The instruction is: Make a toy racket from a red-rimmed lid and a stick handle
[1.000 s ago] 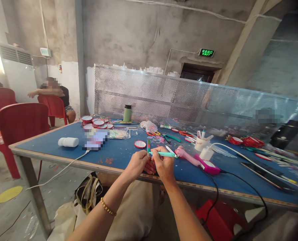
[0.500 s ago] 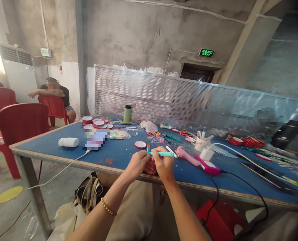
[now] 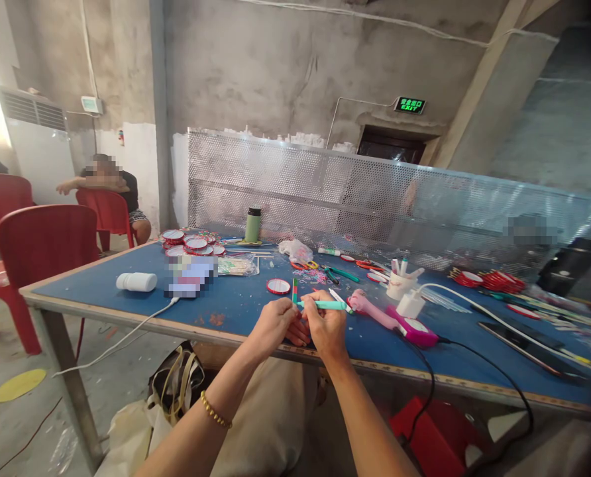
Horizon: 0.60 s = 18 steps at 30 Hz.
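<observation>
My left hand (image 3: 274,323), with a beaded bracelet at the wrist, is closed around a narrow green-and-red strip (image 3: 295,286) whose end sticks up past the fingers. A teal marker pen (image 3: 331,305) lies across my right hand (image 3: 328,326), pinched between its fingers. Its left end meets the strip at my left fingertips; whether the tip touches is too small to tell. Both hands are together at the table's front edge. Just beyond them rests a round white disc with a red rim (image 3: 278,286).
Red-rimmed discs (image 3: 195,244) are heaped at the back left of the blue table (image 3: 91,285). A white bottle (image 3: 136,282) lies on its side. Pliers (image 3: 342,273), a pink glue gun (image 3: 375,310), a cup of pens (image 3: 399,285) and a phone (image 3: 529,351) are to the right.
</observation>
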Available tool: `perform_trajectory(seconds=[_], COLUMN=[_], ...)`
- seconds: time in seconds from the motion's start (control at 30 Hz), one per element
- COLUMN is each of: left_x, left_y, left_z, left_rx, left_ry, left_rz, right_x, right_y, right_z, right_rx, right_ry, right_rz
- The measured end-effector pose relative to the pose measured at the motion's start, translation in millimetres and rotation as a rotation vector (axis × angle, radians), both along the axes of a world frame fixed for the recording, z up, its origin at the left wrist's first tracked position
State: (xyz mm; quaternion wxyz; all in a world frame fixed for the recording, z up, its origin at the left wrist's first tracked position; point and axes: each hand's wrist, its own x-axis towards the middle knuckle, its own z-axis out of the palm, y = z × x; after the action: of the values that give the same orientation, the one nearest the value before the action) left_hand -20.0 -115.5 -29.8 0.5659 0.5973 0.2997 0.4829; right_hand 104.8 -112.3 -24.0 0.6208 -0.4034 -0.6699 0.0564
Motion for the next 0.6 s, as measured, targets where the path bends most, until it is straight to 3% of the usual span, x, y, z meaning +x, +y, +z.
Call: perform_trajectory(seconds=[0.6], left_x=[0.2], left_y=[0.7], left_z=[0.8], left_rx=[-0.012], left_ry=[0.022], left_rz=[0.013], right_x=[-0.9], right_y=[-1.5], right_z=[0.5], right_rx=[-0.045], right_ry=[0.025], right_rz=[0.052])
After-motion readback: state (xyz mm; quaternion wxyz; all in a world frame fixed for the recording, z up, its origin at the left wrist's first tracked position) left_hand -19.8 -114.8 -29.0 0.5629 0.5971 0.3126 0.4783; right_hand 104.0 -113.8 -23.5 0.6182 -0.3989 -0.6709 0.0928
